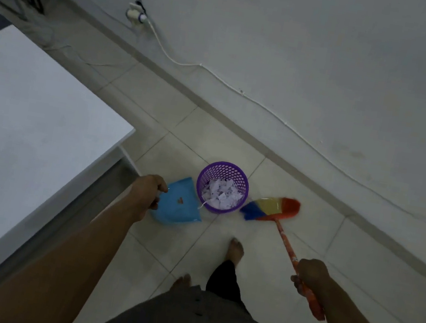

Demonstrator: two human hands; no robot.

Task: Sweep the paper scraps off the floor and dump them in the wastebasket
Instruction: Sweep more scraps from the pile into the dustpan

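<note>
A purple mesh wastebasket (pixel 242 179) stands on the tiled floor, filled with white paper scraps (pixel 219 195). Left of it, a blue dustpan (pixel 177 206) is tilted toward the basket, and my left hand (pixel 148 192) grips its rear end. One thin scrap hangs at the pan's lip by the basket wall. To the right, a broom with blue, yellow and red bristles (pixel 273 208) rests on the floor beside the basket. My right hand (pixel 309 276) holds its orange handle (pixel 285 241).
A white table (pixel 21 135) fills the left side, its corner close to the dustpan. A wall with a skirting board runs diagonally behind the basket, with a white cable (pixel 245 97) and a plug (pixel 135 14) along it. My bare feet (pixel 236 249) stand just behind the basket.
</note>
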